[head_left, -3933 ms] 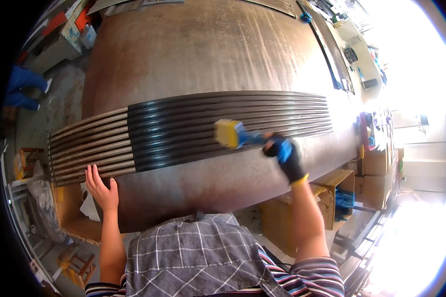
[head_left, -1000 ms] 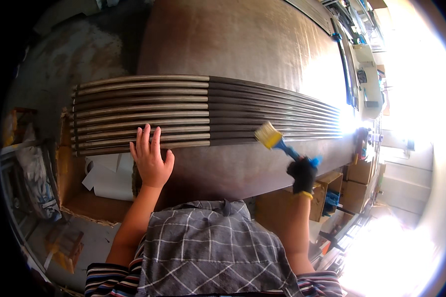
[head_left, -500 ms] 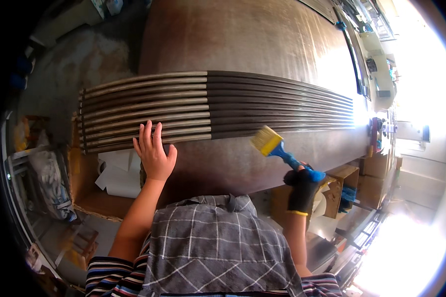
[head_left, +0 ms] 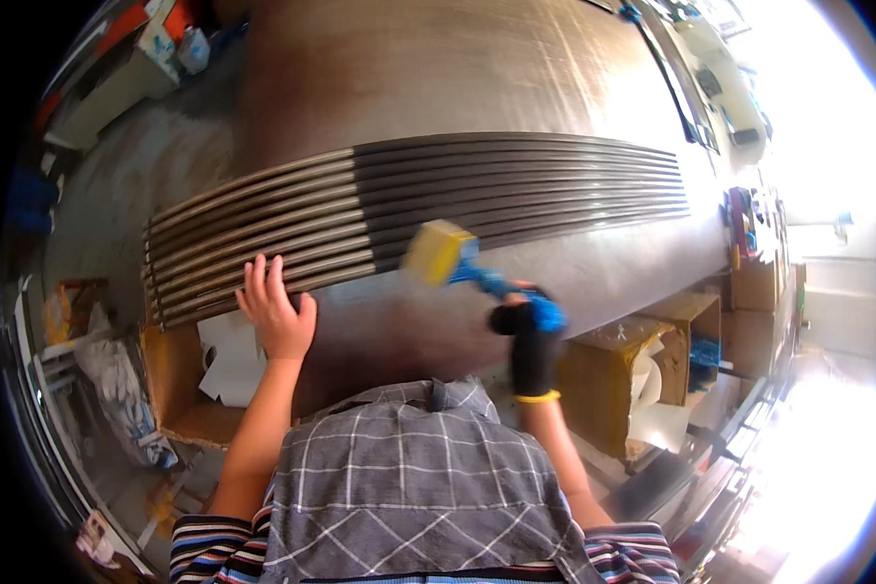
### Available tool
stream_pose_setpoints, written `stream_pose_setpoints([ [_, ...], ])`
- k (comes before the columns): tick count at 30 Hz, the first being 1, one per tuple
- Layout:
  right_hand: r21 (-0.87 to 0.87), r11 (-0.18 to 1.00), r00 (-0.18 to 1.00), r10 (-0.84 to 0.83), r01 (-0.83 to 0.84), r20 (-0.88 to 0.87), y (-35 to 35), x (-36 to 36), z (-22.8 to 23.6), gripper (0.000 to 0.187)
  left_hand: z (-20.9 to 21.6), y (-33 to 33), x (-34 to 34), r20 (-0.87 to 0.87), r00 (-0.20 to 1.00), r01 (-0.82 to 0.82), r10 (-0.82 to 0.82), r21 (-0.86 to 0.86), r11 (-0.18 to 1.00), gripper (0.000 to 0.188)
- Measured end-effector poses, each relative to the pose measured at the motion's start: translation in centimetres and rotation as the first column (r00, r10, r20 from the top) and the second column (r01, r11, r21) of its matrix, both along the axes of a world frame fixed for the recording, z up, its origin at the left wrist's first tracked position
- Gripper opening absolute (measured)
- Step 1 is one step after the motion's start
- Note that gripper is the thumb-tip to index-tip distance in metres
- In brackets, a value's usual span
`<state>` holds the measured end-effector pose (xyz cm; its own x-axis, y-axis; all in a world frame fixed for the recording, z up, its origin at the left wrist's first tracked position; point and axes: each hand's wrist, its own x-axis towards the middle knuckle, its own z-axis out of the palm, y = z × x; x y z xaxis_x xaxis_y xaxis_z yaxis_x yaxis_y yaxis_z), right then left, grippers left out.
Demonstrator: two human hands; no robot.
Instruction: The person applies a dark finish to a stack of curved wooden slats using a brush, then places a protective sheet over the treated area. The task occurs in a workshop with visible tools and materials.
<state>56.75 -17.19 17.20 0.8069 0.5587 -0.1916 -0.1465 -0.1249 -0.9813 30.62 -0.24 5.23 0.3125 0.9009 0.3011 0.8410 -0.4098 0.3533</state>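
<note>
A row of long parallel rods lies across the table, pale metallic at the left and dark grey from about the middle rightward. Bare and with fingers spread, my left hand rests on the nearest rods in the pale part, close to their left end. My right hand, in a black and blue glove with a yellow cuff, is closed around the blue handle of a wide flat paintbrush. Its yellowish head, blurred by motion, is at the near edge of the dark part; whether it touches the rods I cannot tell.
The rods lie on a large brown metal-looking tabletop, their left ends reaching past its edge. Below them at left stands an open cardboard box with white sheets. More cardboard boxes stand at right, and bright light glares there.
My right hand has carried the brush leftward, bringing its head closer to the rods' near edge and the pale section. My left hand stays on the rods. The view has shifted somewhat.
</note>
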Motion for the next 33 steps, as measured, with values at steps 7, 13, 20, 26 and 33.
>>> stream_pose_setpoints([
  [7,-0.013,0.948,0.939,-0.316,0.318,-0.135,-7.4,14.9,-4.7,0.016,-1.0,-0.1,0.2,-0.020,1.000,0.022,-0.021,0.034,0.999,0.065],
  [13,0.099,0.951,0.952,-0.280,0.293,-0.124,-8.0,16.4,-6.1,0.020,-0.1,-1.2,1.5,-0.117,0.990,-0.079,0.079,0.007,0.997,0.066],
  [20,0.002,0.960,0.950,-0.276,0.279,-0.147,-13.0,29.3,-9.6,0.021,2.7,-11.3,15.3,0.004,0.994,0.111,-0.111,0.001,0.994,0.058],
  [26,0.062,0.975,0.941,-0.223,0.214,0.254,-16.0,39.5,-5.2,0.021,1.5,-19.7,28.3,0.052,0.989,0.142,-0.136,-0.139,0.980,0.049],
  [33,-0.059,0.993,0.993,-0.101,0.098,-0.054,-17.8,47.3,-7.6,0.022,1.0,-20.7,31.0,-0.144,0.990,-0.004,-0.002,-0.047,0.999,0.048],
])
